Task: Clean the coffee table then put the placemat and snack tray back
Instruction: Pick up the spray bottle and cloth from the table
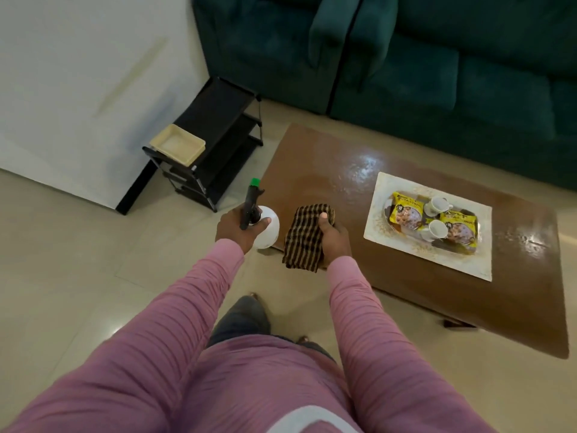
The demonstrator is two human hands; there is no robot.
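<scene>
Left hand [237, 229] grips spray bottle [265, 229]; right hand [334, 235], cloth [304, 239].

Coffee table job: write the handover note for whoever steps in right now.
Left hand: holds the spray bottle.
Right hand: holds the striped cloth at the coffee table end.
Placemat and snack tray with cups and packets sit on the table.
Done: whether any wiping is done, cannot tell.
Left: clear them off, spray, wipe, put both back.

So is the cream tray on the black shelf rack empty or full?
Empty. The cream tray sits on the rack's top shelf with its bare bottom showing and nothing inside.
</scene>
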